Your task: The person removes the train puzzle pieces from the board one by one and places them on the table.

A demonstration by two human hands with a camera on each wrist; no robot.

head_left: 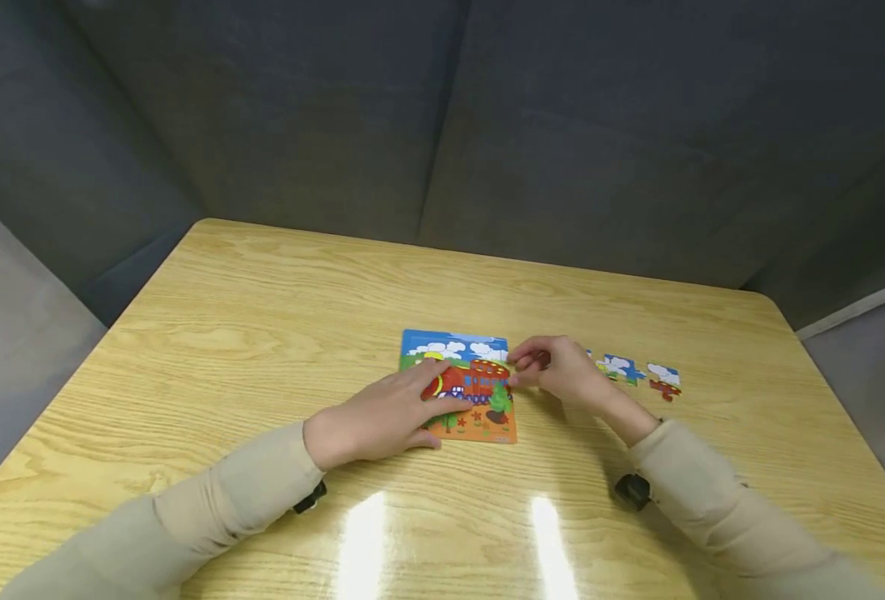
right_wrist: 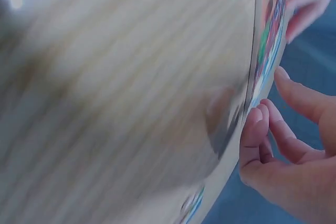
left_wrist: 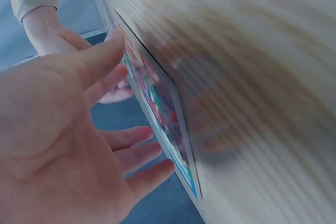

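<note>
Square train puzzle [head_left: 485, 382] lying flat, blue sky on the far side, orange ground near. Few loose pieces [head_left: 620, 367] sitting off to its right.

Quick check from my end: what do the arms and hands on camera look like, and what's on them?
The left hand and right hand are bare, without gloves. The left sleeve and right sleeve are long, pale beige and creased, with a small black device by each cuff. I see no markings.

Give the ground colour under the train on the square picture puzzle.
Orange; the picture puzzle shows best in the head view.
</note>
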